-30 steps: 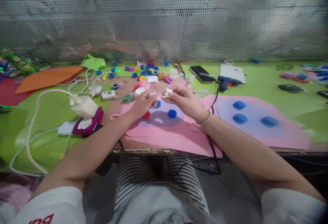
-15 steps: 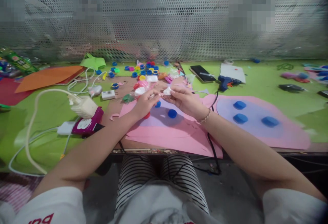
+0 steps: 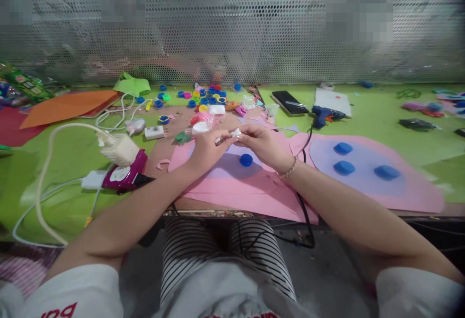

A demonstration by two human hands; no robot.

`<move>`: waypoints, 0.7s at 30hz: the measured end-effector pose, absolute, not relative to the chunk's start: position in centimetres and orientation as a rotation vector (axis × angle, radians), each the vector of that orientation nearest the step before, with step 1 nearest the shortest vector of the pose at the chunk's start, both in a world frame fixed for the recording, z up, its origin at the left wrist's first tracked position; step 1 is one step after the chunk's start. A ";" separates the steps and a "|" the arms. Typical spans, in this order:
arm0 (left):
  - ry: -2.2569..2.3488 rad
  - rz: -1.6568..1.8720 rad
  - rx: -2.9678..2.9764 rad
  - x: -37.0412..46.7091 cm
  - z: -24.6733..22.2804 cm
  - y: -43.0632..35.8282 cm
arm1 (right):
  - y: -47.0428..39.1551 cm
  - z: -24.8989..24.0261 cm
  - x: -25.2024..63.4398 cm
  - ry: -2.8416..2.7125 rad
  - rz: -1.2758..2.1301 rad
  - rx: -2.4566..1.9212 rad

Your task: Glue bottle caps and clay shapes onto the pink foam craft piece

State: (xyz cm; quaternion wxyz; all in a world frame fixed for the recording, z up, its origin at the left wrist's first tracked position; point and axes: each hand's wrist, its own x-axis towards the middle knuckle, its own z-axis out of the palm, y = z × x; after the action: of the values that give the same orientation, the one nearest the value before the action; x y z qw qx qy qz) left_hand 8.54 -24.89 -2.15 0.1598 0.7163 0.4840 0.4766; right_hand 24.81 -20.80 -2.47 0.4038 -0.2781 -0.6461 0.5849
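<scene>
My right hand (image 3: 260, 144) pinches a small soft white lump (image 3: 236, 134) that looks like modelling clay. Close beside it, my left hand (image 3: 209, 147) has its fingers closed, and a bit of the same white stuff shows at its fingertips. Both hands meet above a lilac sheet (image 3: 232, 166) lying on pink paper (image 3: 225, 188). A blue bottle cap (image 3: 246, 160) stands on the lilac sheet below my right hand. My left hand mostly covers other caps there.
To the right, a pink-and-lilac paper shape (image 3: 421, 192) carries three blue caps (image 3: 344, 167). Behind it lie a blue glue gun (image 3: 325, 116) and a phone (image 3: 289, 103). Loose coloured caps (image 3: 203, 100) spread at the back. A purple power adapter (image 3: 125, 175) with cables stands left.
My hands have come together, with the left fingers now against the white lump. My left hand has shifted right and covers the caps that showed beneath it.
</scene>
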 end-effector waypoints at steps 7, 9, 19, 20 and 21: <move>1.330 1.340 1.984 8.5 -2.0 -25.2 | -21.2 -2.0 24.8 -1.730 1.274 -0.752; 1.342 1.330 2.004 8.5 -2.1 -25.2 | -21.4 -1.7 24.8 -1.779 1.216 -0.751; 1.312 1.334 2.232 8.6 -1.9 -25.2 | -21.9 -1.1 24.7 -1.845 1.186 -0.779; 1.296 1.327 2.239 8.6 -1.9 -25.2 | -22.0 -1.1 24.7 -1.846 1.196 -0.781; 1.283 1.317 2.242 8.6 -1.9 -25.2 | -22.0 -1.0 24.7 -1.850 1.205 -0.784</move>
State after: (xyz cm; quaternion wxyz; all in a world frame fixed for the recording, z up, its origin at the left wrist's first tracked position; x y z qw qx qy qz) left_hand 8.56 -25.25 -1.94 0.1206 0.7677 0.4392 0.4508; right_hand 24.73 -22.02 -1.04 0.3890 -0.3082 -0.7275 0.4738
